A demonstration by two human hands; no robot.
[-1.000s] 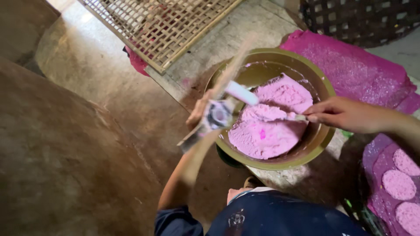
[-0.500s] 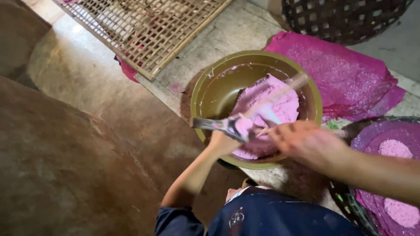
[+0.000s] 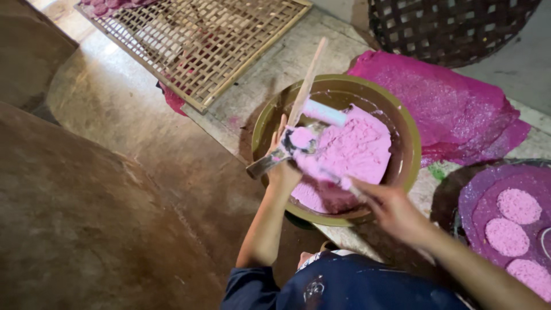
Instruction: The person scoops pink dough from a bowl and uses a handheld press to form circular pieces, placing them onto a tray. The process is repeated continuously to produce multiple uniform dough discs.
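A wide olive-brown bowl (image 3: pixel 410 143) on the floor holds a slab of pink paste (image 3: pixel 359 152). My left hand (image 3: pixel 284 169) is at the bowl's near-left rim, shut on a small metal tool (image 3: pixel 287 150) whose head is loaded with pink paste. My right hand (image 3: pixel 396 209) is over the near rim, gripping a thin paste-coated scraper (image 3: pixel 336 178) that reaches toward the tool's head. A wooden stick (image 3: pixel 308 77) leans out of the bowl at the far side, beside a pale pink-smeared handle (image 3: pixel 324 112).
A bamboo lattice tray (image 3: pixel 201 43) lies at the top left. A magenta cloth (image 3: pixel 453 109) is spread right of the bowl, with a dark woven basket (image 3: pixel 453 28) behind it. At the right edge a round tray (image 3: pixel 476 195) lined in purple carries pink discs (image 3: pixel 516 206).
My left hand has shifted to the bowl's left rim with the loaded tool. My right hand has drawn back toward the near rim, scraper still in it.
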